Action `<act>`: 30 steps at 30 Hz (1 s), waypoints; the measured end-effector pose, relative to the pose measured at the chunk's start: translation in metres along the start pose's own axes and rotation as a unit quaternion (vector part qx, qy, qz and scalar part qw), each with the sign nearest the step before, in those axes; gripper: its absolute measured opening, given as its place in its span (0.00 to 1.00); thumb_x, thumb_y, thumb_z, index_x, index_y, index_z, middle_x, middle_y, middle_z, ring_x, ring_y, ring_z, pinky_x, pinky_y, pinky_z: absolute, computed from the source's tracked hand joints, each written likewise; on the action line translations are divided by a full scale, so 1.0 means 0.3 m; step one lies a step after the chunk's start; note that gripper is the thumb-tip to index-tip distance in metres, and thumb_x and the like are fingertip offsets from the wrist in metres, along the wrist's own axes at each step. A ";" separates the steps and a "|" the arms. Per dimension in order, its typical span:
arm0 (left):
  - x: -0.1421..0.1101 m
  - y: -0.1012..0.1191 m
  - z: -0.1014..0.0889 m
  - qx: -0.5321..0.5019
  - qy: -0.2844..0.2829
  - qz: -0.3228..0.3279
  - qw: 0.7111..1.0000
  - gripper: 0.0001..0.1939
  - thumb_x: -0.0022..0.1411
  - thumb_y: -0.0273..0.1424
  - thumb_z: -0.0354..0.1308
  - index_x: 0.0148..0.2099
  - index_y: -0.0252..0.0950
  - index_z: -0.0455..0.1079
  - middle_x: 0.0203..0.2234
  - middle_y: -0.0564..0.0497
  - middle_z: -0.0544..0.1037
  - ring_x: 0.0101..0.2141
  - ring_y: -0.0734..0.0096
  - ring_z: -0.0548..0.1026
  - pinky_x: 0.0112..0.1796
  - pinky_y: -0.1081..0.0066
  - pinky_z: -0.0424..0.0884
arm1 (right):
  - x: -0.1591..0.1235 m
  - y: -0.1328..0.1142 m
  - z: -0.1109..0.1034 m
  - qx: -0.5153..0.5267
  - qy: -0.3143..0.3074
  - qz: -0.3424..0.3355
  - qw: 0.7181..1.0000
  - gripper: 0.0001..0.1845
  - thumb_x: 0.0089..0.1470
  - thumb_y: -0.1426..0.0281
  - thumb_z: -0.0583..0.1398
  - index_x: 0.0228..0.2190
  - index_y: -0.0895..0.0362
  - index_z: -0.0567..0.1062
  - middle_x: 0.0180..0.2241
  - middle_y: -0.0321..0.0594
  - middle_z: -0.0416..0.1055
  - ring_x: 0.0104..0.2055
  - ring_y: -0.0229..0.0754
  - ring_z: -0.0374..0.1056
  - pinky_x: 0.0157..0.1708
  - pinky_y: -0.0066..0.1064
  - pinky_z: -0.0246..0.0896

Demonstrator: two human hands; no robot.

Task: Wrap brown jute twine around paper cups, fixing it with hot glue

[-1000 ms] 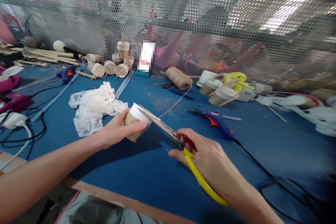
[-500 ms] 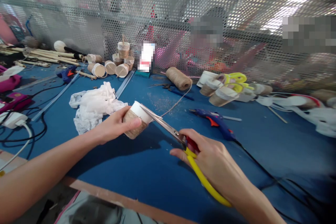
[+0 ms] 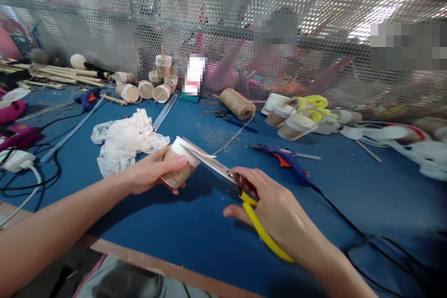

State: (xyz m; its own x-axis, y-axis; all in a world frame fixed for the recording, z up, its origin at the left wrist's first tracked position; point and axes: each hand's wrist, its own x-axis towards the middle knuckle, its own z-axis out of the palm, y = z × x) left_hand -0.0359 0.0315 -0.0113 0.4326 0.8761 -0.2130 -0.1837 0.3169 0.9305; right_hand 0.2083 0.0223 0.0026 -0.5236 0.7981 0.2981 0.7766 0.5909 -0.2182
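My left hand [image 3: 153, 170] is wrapped round a paper cup [image 3: 181, 151] tilted above the blue table. Brown twine covers the cup's lower part; its upper band is white. In my right hand [image 3: 268, 200] are scissors [image 3: 223, 170] with yellow handles, their blades lying along the cup's rim. A narrow white strip [image 3: 209, 156] sticks out from the rim beside the blades. A thread of twine [image 3: 232, 139] runs from the twine spool [image 3: 237, 104] down toward the blades; its end is hidden there.
White crumpled cloth [image 3: 129, 137] lies left of the cup. A blue glue gun [image 3: 286, 160] with a black cord rests at right, another glue gun [image 3: 88, 98] at far left. Twine-wrapped cups [image 3: 162, 93] [image 3: 295, 125] stand along the back, near a phone [image 3: 193, 74] and a perforated metal screen [image 3: 223, 9].
The scissors have shifted slightly left and up, further along the cup's rim, and a white strip now shows beside the blades. My left hand's fingertips now show beneath the cup.
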 end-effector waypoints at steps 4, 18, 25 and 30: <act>0.002 -0.009 0.020 0.026 0.004 -0.003 1.000 0.23 0.51 0.42 0.59 0.44 0.33 0.61 0.30 0.48 0.70 0.25 0.71 0.72 0.22 0.72 0.70 | 0.000 -0.002 0.003 0.011 -0.004 0.004 1.000 0.25 0.42 0.51 0.60 0.37 0.56 0.66 0.30 0.39 0.67 0.29 0.40 0.65 0.30 0.32 0.62; -0.004 -0.014 0.022 0.058 0.017 0.021 0.998 0.22 0.52 0.41 0.59 0.43 0.33 0.60 0.29 0.49 0.70 0.27 0.70 0.71 0.23 0.71 0.69 | 0.002 -0.020 -0.002 0.014 -0.013 0.017 1.000 0.18 0.46 0.55 0.60 0.33 0.55 0.66 0.24 0.35 0.66 0.23 0.36 0.61 0.24 0.26 0.58; -0.004 -0.008 0.025 0.076 0.032 0.023 0.996 0.22 0.51 0.41 0.59 0.44 0.33 0.60 0.29 0.48 0.70 0.27 0.70 0.71 0.23 0.71 0.70 | -0.005 -0.023 -0.006 0.007 -0.006 0.014 1.000 0.17 0.47 0.55 0.59 0.32 0.55 0.67 0.22 0.33 0.65 0.21 0.35 0.60 0.23 0.25 0.57; -0.005 -0.005 0.026 0.074 0.038 0.017 0.996 0.23 0.51 0.41 0.59 0.44 0.33 0.60 0.29 0.48 0.69 0.27 0.69 0.71 0.24 0.70 0.69 | -0.009 -0.020 -0.003 0.002 -0.010 0.015 1.000 0.16 0.48 0.56 0.59 0.33 0.55 0.68 0.21 0.32 0.64 0.20 0.34 0.59 0.22 0.25 0.56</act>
State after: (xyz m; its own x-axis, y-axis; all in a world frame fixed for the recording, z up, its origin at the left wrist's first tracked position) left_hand -0.0294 0.0267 -0.0099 0.3590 0.9122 -0.1973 -0.0621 0.2343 0.9702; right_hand 0.2054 0.0165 0.0041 -0.5062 0.8181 0.2730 0.7910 0.5665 -0.2310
